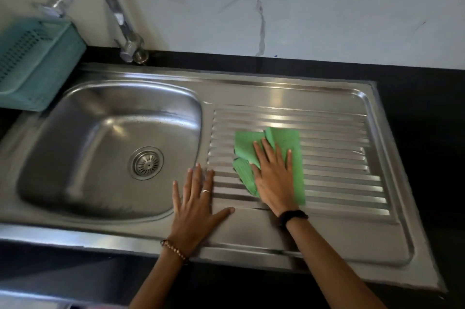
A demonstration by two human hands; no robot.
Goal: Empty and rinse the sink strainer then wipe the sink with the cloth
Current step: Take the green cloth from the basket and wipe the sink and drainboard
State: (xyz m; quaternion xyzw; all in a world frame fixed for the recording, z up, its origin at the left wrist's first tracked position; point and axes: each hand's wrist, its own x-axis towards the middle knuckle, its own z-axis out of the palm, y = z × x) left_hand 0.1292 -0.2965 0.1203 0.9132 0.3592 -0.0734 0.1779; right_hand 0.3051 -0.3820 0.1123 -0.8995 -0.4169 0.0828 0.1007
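The crumpled green cloth [276, 155] was pressed flat-fingered by the right hand [273, 178] on the steel sink's ribbed drainboard [337, 170] (left hand [196, 198] spread, holding nothing), wiping underway; the basin was judged next.

wall [327, 7]: white marble, grey veins | countertop [415, 107]: black | teal basket [35, 62] left
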